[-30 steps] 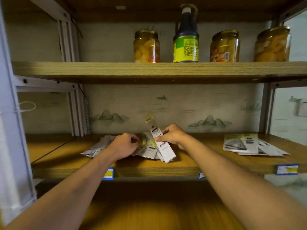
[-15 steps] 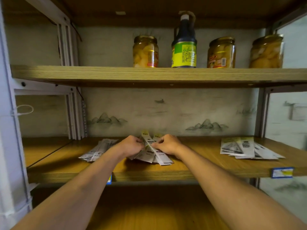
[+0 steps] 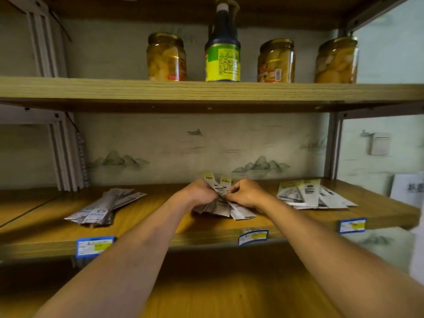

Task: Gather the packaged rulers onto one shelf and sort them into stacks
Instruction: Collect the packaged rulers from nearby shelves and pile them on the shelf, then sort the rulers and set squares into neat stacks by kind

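Note:
Three groups of packaged rulers lie on the middle wooden shelf. A fanned bunch of ruler packs sits at the centre, with yellow-topped ends sticking up behind my fingers. My left hand grips the bunch from the left. My right hand pinches it from the right, fingers curled. A flat pile of long dark-printed rulers lies to the left. A pile of wider white packs lies to the right.
Three jars of yellow preserves and a dark sauce bottle stand on the upper shelf. Blue price tags hang on the middle shelf's front edge. A lower wooden shelf runs beneath my arms.
The single ruler pack held up by my right hand came down into the central bunch. Both hands have closed in together on the bunch.

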